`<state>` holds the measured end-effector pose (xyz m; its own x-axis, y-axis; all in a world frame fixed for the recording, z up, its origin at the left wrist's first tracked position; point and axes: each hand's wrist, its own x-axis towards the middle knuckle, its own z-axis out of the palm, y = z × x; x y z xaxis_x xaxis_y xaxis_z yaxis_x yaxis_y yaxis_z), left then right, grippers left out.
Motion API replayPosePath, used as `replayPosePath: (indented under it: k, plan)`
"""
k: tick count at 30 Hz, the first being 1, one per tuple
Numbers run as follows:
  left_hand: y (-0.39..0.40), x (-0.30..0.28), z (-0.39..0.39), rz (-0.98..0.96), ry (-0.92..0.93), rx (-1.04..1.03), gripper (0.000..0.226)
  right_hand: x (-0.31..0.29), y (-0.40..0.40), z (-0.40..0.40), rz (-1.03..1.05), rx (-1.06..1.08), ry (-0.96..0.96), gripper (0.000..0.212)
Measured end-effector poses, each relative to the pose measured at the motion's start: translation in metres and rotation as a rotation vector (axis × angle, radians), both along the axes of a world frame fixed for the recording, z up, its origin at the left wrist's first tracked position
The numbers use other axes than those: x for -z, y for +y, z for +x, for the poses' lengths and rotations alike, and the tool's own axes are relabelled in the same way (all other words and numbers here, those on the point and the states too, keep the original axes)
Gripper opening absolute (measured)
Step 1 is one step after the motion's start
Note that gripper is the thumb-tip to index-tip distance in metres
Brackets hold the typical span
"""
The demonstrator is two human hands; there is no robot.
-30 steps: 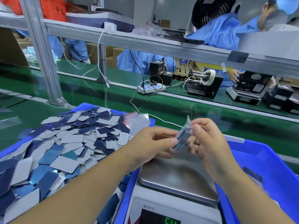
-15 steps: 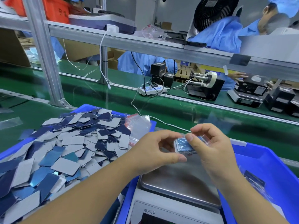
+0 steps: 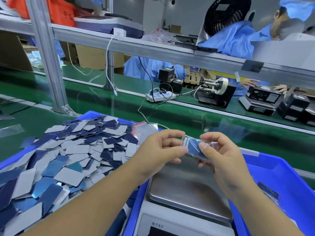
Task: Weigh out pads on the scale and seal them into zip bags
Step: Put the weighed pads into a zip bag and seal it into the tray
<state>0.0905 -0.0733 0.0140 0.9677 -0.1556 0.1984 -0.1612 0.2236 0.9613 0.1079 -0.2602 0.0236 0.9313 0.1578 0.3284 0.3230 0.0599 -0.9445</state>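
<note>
A small clear zip bag (image 3: 194,147) filled with blue pads is held flat above the scale's steel pan (image 3: 185,189). My left hand (image 3: 158,152) pinches the bag's left end between thumb and fingers. My right hand (image 3: 219,155) pinches its right end, thumb on top. The scale's pan carries nothing. A heap of loose blue and grey pads (image 3: 68,160) fills the blue tray (image 3: 15,159) to the left. A stack of empty zip bags (image 3: 144,130) with red strips lies at the heap's far right corner.
A second blue bin (image 3: 279,178) on the right holds a few filled bags (image 3: 269,193). Beyond runs a green conveyor belt (image 3: 187,123) with a power strip (image 3: 160,97) and a tape dispenser (image 3: 216,92). An aluminium post (image 3: 47,57) stands far left. People in blue coats work opposite.
The bag has turned from upright on edge to lying flat between both hands, and the hands have spread apart along it. The view has shifted slightly upward.
</note>
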Motion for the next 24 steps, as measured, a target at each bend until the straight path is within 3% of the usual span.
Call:
replayPosePath:
  k: [4,24]
  plan:
    - [0.002,-0.002,-0.001,-0.087,0.088,0.004,0.015,0.003,0.001,-0.002,-0.107,-0.013,-0.108,0.021]
    - [0.000,-0.003,-0.004,0.202,-0.094,-0.018,0.027,0.010,0.000,0.001,-0.379,-0.010,-0.242,0.016]
